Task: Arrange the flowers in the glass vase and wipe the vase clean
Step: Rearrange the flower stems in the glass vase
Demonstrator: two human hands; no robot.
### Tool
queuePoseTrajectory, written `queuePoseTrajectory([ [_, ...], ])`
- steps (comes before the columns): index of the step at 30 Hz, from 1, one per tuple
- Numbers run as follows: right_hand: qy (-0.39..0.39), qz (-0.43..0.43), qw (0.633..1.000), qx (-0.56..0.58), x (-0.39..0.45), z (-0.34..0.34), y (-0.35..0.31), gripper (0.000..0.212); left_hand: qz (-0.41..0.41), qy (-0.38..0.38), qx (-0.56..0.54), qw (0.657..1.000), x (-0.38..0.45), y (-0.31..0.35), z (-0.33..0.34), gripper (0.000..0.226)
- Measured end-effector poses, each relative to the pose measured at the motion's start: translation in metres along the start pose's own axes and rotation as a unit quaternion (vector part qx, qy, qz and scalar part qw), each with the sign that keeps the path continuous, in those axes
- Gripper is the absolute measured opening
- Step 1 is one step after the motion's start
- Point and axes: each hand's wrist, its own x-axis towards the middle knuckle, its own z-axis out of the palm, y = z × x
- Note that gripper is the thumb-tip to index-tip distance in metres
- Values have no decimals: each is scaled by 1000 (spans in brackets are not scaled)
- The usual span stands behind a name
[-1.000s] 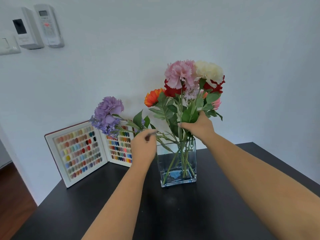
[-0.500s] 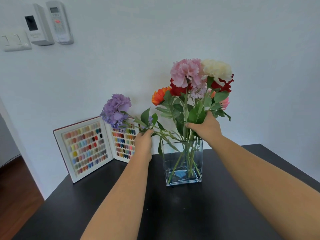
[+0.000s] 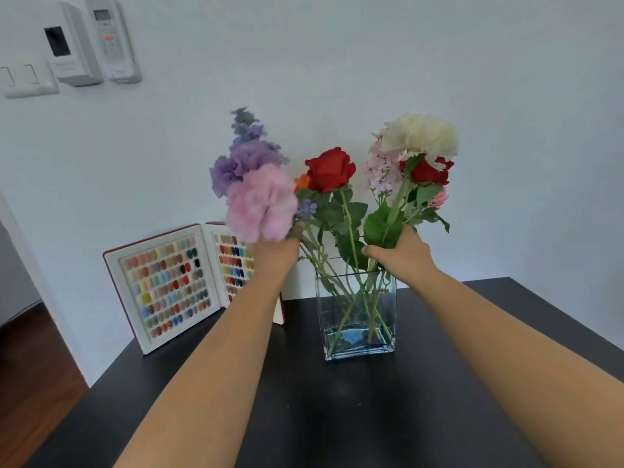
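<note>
since a second ago the pink bloom (image 3: 261, 201) and purple bloom (image 3: 243, 160) have swung up to the left, blurred, and a red rose (image 3: 330, 169) now shows in the middle. left to right: a swatch book (image 3: 165, 285) stands open against the wall; the left hand (image 3: 277, 253) is curled round the stems under the pink bloom; the vase (image 3: 356, 315), water at its bottom, stands on the black table (image 3: 337, 417) with stems crossing inside; the right hand (image 3: 403, 255) grips the stems above the rim, under the cream bloom (image 3: 420, 135).
</note>
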Motion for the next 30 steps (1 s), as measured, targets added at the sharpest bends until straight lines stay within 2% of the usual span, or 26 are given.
queuePoseTrajectory([
  [2,-17,18,997,-74,-3,0,-4,102,-100,-89,33,990,3,7,0,50],
  [3,-27,24,993,-115,-6,0,-6,110,-129,-113,83,982,4,5,-1,54],
  [4,-39,27,987,-151,-9,0,-9,117,-119,-125,142,975,1,6,-3,50],
  [6,-52,29,975,-212,-16,-1,-13,124,1,-99,188,977,-9,14,-4,18],
  [7,-45,25,968,-244,-20,-2,-13,123,73,-78,187,977,-12,19,-2,19],
  [8,-30,10,960,-279,-24,-5,-14,114,120,-67,185,973,-15,23,0,24],
  [10,17,-40,940,-339,-34,-13,-15,76,152,-70,165,972,-17,25,3,25],
  [12,48,-75,930,-356,-43,-21,-20,60,161,-92,158,970,-14,16,6,18],
  [14,59,-97,937,-329,-48,-26,-27,57,164,-106,199,960,-16,7,7,13],
  [16,45,-141,951,-271,-52,-24,-34,48,170,-77,198,962,-19,-2,9,5],
  [20,-28,-211,967,-143,-59,-10,-49,54,165,-52,173,970,-22,-4,13,21],
  [22,-43,-224,966,-121,-56,2,-53,46,153,-61,172,971,-23,-2,13,19],
  [26,-17,-233,968,-94,-40,13,-50,23,150,-89,179,968,-21,-2,14,15],
  [30,17,-220,973,-66,-27,9,-50,19,125,-90,180,972,-19,2,16,28],
])
